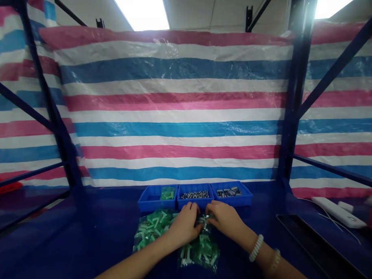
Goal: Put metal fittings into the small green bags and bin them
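A clear plastic bag (200, 252) of small green and white pieces lies on the blue table in front of me. My left hand (187, 224) is at the upper left of this bag, its fingers curled and closed on the plastic. From the other side, my right hand (225, 219) pinches the bag's top edge, with thumb and fingers together. The two hands are a short way apart. A larger bag (154, 228) of similar green pieces lies to the left, partly behind my left hand and forearm. What exactly the fingertips grip is partly hidden.
Just beyond my hands stand three joined blue bins: the left bin (150, 199) holds a small green packet, the middle bin (183, 203) small metal parts, the right bin (246, 198) larger metallic pieces. A dark flat panel (319, 250) and a white power strip (339, 212) lie right.
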A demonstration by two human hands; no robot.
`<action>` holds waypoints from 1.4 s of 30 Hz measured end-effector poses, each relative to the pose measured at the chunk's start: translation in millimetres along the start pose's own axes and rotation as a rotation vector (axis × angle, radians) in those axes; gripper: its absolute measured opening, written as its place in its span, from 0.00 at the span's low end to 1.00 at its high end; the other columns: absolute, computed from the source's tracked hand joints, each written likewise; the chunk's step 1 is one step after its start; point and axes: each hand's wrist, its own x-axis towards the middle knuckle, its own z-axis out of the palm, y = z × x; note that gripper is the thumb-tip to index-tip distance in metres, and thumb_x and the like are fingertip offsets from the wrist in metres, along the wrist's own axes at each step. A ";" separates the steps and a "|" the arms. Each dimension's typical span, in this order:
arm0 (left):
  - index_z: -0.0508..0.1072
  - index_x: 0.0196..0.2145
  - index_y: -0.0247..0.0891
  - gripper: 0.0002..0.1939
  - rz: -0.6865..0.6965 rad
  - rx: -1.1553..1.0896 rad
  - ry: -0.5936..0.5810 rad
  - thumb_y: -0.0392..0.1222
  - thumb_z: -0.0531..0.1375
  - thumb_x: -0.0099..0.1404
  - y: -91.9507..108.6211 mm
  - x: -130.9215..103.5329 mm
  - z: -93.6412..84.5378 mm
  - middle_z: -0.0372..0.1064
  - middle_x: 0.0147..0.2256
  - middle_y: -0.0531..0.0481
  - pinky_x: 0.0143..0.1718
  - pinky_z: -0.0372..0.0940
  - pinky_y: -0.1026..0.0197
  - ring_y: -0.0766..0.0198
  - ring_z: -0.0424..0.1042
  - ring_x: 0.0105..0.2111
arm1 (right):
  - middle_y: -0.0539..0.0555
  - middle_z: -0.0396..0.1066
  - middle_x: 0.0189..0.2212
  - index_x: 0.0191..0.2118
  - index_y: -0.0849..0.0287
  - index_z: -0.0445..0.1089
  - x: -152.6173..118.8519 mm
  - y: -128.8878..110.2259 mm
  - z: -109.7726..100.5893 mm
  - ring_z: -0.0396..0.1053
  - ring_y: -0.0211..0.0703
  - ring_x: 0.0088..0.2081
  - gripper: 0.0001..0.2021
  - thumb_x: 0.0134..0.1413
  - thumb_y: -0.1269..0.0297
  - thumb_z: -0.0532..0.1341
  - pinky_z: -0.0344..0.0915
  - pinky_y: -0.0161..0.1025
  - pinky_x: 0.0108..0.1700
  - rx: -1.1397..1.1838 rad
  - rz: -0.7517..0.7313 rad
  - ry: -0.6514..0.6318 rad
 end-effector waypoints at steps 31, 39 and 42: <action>0.73 0.33 0.34 0.21 -0.319 -1.299 0.176 0.38 0.74 0.43 -14.3 -33.6 -23.9 0.71 0.32 0.50 0.33 0.63 0.67 0.70 0.70 0.30 | 0.48 0.69 0.21 0.29 0.61 0.70 -8.1 -41.9 10.4 0.69 0.34 0.22 0.13 0.38 0.64 0.72 0.62 0.30 0.25 1.735 0.507 -0.106; 0.71 0.28 0.38 0.07 0.320 -0.574 0.468 0.28 0.63 0.56 -10.0 -41.7 -35.0 0.70 0.31 0.50 0.33 0.68 0.62 0.64 0.72 0.33 | 0.53 0.68 0.32 0.26 0.58 0.71 -7.9 -38.3 -3.0 0.67 0.42 0.33 0.04 0.46 0.66 0.66 0.63 0.37 0.31 1.075 0.114 0.328; 0.74 0.35 0.38 0.11 0.841 -0.041 0.609 0.25 0.58 0.61 -9.4 -54.5 -44.8 0.73 0.34 0.47 0.37 0.70 0.58 0.59 0.71 0.39 | 0.53 0.65 0.38 0.21 0.57 0.70 -15.6 -41.9 -12.0 0.65 0.43 0.38 0.11 0.52 0.75 0.60 0.62 0.39 0.36 0.667 -0.190 0.712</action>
